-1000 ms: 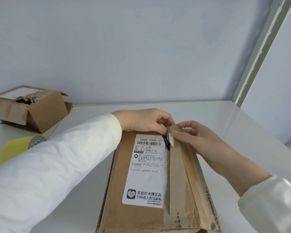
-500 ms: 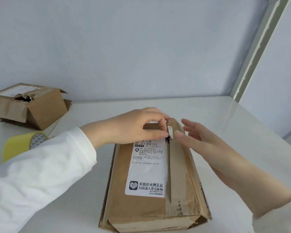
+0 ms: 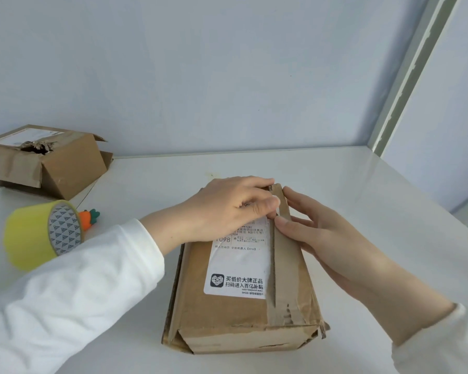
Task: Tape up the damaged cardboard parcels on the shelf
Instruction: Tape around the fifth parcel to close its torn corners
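A brown cardboard parcel (image 3: pixel 235 306) with a white shipping label lies in the middle of the white shelf (image 3: pixel 362 190). A brown tape strip (image 3: pixel 284 255) runs along its top, right of the label. My left hand (image 3: pixel 227 209) rests flat on the parcel's far end, with fingertips and thumb against the strip's far tip. My right hand (image 3: pixel 316 233) lies beside the strip with straight fingers, and its thumb presses the strip's edge. A second parcel (image 3: pixel 65 168) with a torn hole in its top sits at the far left.
A yellow tape roll (image 3: pixel 33 236) stands on the shelf to the left of my left sleeve. Just behind the roll lies a small orange carrot-shaped object (image 3: pixel 87 217). A pale wall closes the back, and a shelf upright (image 3: pixel 405 74) rises at the right rear.
My left hand slid back over the label and flattened on the parcel's far end. My right hand let go of its pinch on the strip's tip and now lies straight alongside the strip.
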A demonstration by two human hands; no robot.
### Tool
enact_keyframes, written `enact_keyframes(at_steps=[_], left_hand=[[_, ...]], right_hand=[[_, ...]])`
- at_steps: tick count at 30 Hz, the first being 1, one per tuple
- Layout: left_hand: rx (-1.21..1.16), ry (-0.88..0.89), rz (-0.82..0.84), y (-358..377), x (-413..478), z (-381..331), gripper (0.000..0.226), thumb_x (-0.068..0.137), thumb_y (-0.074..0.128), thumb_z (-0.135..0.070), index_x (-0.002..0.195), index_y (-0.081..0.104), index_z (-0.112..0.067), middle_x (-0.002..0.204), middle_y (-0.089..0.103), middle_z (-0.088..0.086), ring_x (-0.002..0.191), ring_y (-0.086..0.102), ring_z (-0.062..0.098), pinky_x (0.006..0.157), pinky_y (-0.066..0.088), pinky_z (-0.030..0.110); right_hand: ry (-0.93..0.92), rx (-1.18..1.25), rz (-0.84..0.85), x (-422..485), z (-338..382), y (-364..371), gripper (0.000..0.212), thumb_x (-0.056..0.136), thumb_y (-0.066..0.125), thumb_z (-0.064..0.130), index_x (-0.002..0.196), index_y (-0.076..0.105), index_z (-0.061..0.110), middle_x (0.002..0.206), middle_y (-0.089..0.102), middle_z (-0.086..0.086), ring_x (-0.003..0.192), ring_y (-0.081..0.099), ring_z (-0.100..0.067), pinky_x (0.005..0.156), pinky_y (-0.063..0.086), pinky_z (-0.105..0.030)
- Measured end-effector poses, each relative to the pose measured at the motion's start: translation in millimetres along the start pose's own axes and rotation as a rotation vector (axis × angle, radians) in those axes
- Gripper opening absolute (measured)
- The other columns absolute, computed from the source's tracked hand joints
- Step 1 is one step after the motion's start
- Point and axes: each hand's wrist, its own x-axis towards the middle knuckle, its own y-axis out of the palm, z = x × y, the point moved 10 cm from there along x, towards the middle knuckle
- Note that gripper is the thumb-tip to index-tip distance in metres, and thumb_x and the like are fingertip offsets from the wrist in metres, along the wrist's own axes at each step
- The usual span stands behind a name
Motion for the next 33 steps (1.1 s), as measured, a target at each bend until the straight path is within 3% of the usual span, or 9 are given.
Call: enact_keyframes(at_steps=[4,10,15,22,24,26,29,31,33], left_hand=[[0.027,0.012,-0.032,0,2,2,0.042,0.075,0.011,-0.07,0.08,0.05,-0.055,0.143,0.04,-0.019,0.13,0.036,0.001,0.108,0.026,0.031],[0.063,-0.008,0.004,4,2,1,0.025,0.086,0.022,-0.063,0.074,0.041,-0.052,0.144,0.038,-0.018,0.125,0.039,0.003,0.103,0.028,0.03],[0.1,-0.01,0.011,3,-1,0,0.022,0.08,0.025,-0.062,0.072,0.04,-0.048,0.147,0.035,-0.017,0.128,0.038,0.006,0.107,0.026,0.039],[-0.088,-0.049,-0.111,-1,-3,10,0.009,0.086,0.027,-0.057,0.092,0.029,-0.05,0.136,0.047,-0.023,0.127,0.045,0.015,0.103,0.034,0.046],[-0.108,-0.056,-0.119,-1,-3,12,0.008,0.091,0.028,-0.051,0.099,0.027,-0.049,0.138,0.047,-0.022,0.128,0.045,0.016,0.103,0.034,0.047],[-0.104,-0.073,-0.116,0,-2,14,0.01,0.096,0.028,-0.044,0.106,0.027,-0.045,0.138,0.047,-0.023,0.128,0.043,0.017,0.103,0.033,0.048],[-0.138,-0.084,-0.149,-2,-2,13,0.017,0.095,0.029,-0.046,0.11,0.035,-0.046,0.135,0.05,-0.02,0.128,0.044,0.01,0.105,0.034,0.041],[-0.259,-0.11,-0.31,-16,-7,18,0.02,0.099,0.036,-0.039,0.114,0.048,-0.037,0.128,0.055,-0.019,0.123,0.047,0.001,0.103,0.034,0.018],[-0.39,-0.171,-0.574,-41,-27,27,0.021,0.099,0.043,-0.026,0.117,0.053,-0.027,0.124,0.055,-0.018,0.122,0.046,-0.003,0.097,0.03,0.004]], right_hand=[[0.005,-0.031,-0.002,1,0,-2,0.064,0.082,0.066,0.023,0.14,0.039,0.031,0.127,0.059,0.01,0.121,0.052,-0.011,0.105,0.041,-0.034],[0.028,0.002,0.002,-1,-5,-2,0.06,0.084,0.064,0.015,0.138,0.041,0.029,0.12,0.064,0.007,0.115,0.057,-0.011,0.1,0.045,-0.03],[-0.01,-0.034,-0.028,-5,-3,1,0.069,0.069,0.068,0.046,0.133,0.043,0.039,0.133,0.055,0.007,0.126,0.047,-0.013,0.108,0.037,-0.035],[0.001,0.046,-0.105,-10,-18,11,0.049,0.096,0.041,0.041,0.142,0.025,0.046,0.145,0.026,0.029,0.136,0.023,0.006,0.116,0.021,-0.028],[0.027,0.097,-0.111,-9,-21,13,0.047,0.096,0.04,0.041,0.14,0.025,0.049,0.136,0.033,0.034,0.124,0.037,0.01,0.106,0.031,-0.018],[0.046,0.164,-0.108,-6,-26,16,0.046,0.097,0.039,0.037,0.14,0.026,0.049,0.117,0.042,0.04,0.095,0.05,0.023,0.082,0.042,-0.004],[0.045,0.203,-0.086,-7,-26,20,0.046,0.098,0.039,0.03,0.14,0.029,0.046,0.106,0.045,0.038,0.074,0.052,0.028,0.062,0.043,0.001],[0.039,0.309,-0.068,-7,-26,21,0.048,0.096,0.044,0.032,0.139,0.03,0.046,0.122,0.045,0.034,0.1,0.054,0.018,0.084,0.046,-0.007],[0.03,0.343,-0.039,-10,-22,24,0.051,0.088,0.055,0.043,0.134,0.034,0.051,0.142,0.035,0.029,0.131,0.038,0.003,0.111,0.032,-0.028]])
